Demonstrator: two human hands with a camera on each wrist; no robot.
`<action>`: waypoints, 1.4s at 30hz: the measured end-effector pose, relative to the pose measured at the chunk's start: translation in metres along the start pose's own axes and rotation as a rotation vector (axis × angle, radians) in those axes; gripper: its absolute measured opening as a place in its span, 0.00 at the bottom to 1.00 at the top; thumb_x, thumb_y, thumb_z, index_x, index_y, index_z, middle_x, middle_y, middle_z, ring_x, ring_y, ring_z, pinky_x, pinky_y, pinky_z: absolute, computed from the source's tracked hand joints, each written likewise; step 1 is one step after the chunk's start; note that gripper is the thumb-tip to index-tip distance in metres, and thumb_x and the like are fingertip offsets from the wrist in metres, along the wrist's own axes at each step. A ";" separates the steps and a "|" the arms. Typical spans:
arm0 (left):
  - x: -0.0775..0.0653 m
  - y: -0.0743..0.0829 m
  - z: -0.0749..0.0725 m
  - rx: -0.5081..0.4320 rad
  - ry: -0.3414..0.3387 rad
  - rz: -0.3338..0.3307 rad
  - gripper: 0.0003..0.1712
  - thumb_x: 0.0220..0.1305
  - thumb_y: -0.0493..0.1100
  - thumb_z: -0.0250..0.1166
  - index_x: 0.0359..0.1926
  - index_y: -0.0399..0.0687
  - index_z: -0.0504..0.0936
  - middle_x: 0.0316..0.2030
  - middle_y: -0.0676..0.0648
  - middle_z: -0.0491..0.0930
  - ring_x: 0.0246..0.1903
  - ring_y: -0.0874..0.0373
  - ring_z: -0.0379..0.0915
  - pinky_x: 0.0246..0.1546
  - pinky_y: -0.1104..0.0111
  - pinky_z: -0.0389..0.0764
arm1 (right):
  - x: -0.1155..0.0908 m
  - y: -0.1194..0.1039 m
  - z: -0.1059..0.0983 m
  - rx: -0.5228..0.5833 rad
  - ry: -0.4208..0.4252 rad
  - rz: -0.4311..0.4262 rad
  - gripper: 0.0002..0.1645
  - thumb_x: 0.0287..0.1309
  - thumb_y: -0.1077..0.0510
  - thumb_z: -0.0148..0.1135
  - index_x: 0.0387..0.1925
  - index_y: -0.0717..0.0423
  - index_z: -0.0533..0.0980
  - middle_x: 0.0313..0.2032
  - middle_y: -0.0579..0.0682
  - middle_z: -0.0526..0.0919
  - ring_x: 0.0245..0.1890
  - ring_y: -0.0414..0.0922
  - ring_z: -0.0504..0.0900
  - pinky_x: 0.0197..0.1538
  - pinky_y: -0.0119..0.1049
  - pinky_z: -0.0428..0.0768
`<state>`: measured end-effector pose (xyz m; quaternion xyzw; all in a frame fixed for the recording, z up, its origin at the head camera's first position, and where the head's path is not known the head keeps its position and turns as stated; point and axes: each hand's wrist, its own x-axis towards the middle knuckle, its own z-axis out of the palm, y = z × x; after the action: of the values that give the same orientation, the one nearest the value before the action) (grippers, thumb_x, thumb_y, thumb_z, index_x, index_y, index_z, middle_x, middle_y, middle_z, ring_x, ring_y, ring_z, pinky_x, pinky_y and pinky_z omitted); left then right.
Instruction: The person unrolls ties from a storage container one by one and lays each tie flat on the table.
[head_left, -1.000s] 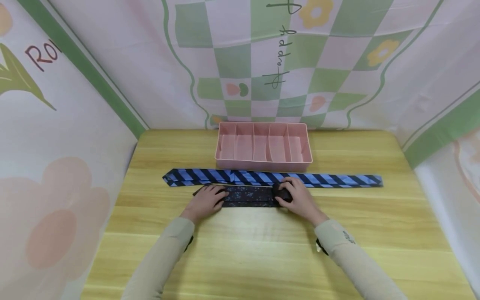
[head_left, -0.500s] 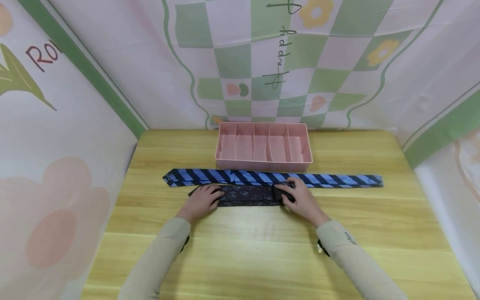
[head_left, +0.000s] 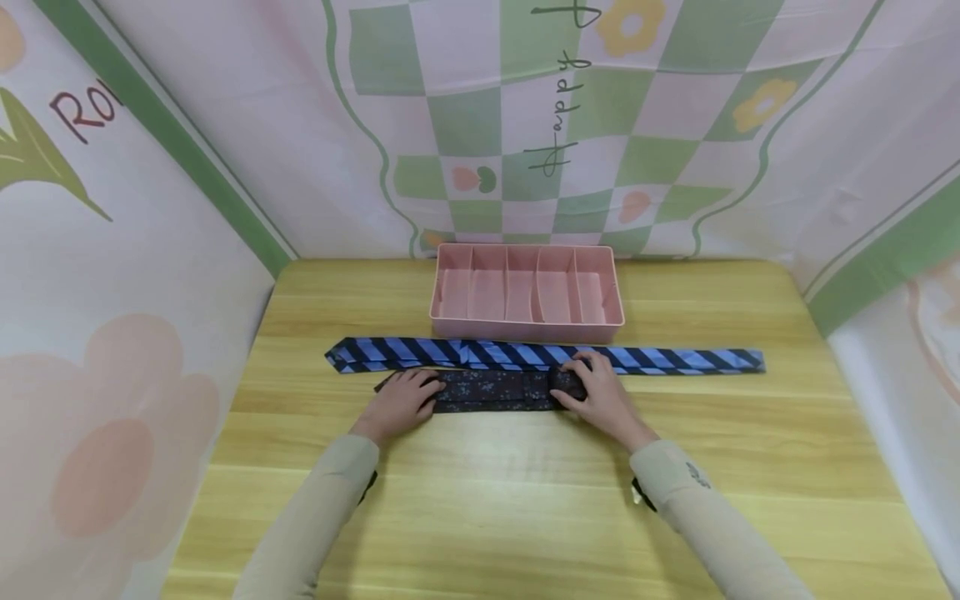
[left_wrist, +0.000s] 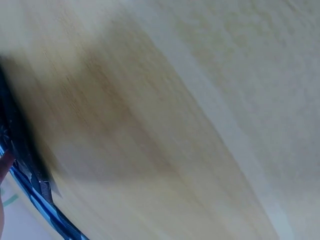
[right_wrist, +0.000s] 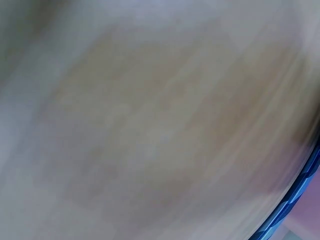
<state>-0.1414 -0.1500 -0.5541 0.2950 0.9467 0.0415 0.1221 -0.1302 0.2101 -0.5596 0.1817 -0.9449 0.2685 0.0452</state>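
A dark necktie with a small blue floral pattern [head_left: 487, 390] lies across the table in the head view, its right end rolled into a thick coil [head_left: 567, 384]. My right hand [head_left: 600, 402] grips that coil between thumb and fingers. Over the wide left end, my left hand [head_left: 399, 405] rests with fingers laid on the cloth, and the tie's tip pokes out beyond it. The left wrist view catches the dark tie's edge [left_wrist: 20, 135] and a bit of finger. Just behind it lies a blue-and-navy striped necktie [head_left: 675, 360], stretched out flat.
Behind the striped tie stands a pink box [head_left: 525, 330] with several narrow compartments divided by thin walls. The wooden table [head_left: 495, 500] ends at a patterned cloth backdrop [head_left: 465, 117], with more cloth hanging on both sides.
My left hand and the tie's left tip have shifted slightly left. The right hand's fingers have moved about the coil, which has turned a little; the striped tie and box stayed put.
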 end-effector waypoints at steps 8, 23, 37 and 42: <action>0.000 0.000 -0.001 -0.002 -0.004 -0.007 0.22 0.72 0.51 0.50 0.64 0.58 0.72 0.66 0.49 0.68 0.67 0.48 0.62 0.68 0.50 0.66 | 0.001 0.000 0.001 0.002 0.046 -0.095 0.19 0.51 0.56 0.66 0.46 0.56 0.75 0.53 0.63 0.73 0.55 0.62 0.70 0.57 0.61 0.70; -0.001 -0.001 0.001 0.002 -0.001 -0.006 0.22 0.72 0.51 0.49 0.64 0.59 0.72 0.67 0.50 0.67 0.67 0.50 0.62 0.69 0.52 0.65 | -0.002 0.002 0.002 -0.003 0.072 -0.190 0.12 0.51 0.62 0.61 0.40 0.56 0.81 0.50 0.61 0.78 0.54 0.62 0.71 0.61 0.63 0.67; -0.002 0.000 -0.001 -0.002 0.007 -0.002 0.22 0.72 0.51 0.49 0.64 0.59 0.72 0.66 0.50 0.68 0.67 0.49 0.62 0.69 0.51 0.65 | 0.000 0.001 0.000 0.012 0.072 -0.152 0.11 0.51 0.58 0.67 0.38 0.56 0.81 0.49 0.61 0.79 0.53 0.60 0.72 0.60 0.60 0.68; -0.003 0.000 -0.001 -0.009 0.001 -0.004 0.22 0.72 0.51 0.49 0.64 0.58 0.72 0.66 0.50 0.68 0.67 0.49 0.62 0.69 0.51 0.65 | 0.001 0.002 -0.001 -0.002 0.073 -0.123 0.11 0.51 0.56 0.69 0.37 0.56 0.81 0.49 0.60 0.78 0.52 0.60 0.73 0.59 0.59 0.70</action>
<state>-0.1398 -0.1516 -0.5523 0.2926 0.9472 0.0455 0.1228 -0.1316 0.2118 -0.5600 0.2293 -0.9299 0.2709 0.0963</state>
